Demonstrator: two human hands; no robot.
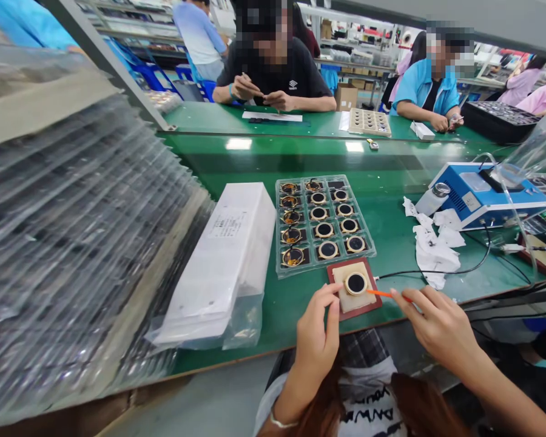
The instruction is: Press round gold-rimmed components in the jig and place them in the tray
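Both hands work: left hand (316,340) fingertips steady the beige square pad (355,290); right hand (437,325) pinches a thin orange stick (384,294) touching the gold-rimmed black round disc (356,283).

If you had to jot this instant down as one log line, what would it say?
left hand: steadies pad | right hand: holds orange stick, tip at ring | tray of rings behind | wipes right

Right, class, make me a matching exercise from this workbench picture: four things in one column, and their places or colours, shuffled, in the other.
Things:
1. orange stick
2. ring part
3. clear tray
4. blue machine

Places or colours:
A. far right of the bench
B. on the cream pad
C. in the right hand
D. holds rows of round parts

Pairs: 1-C, 2-B, 3-D, 4-A
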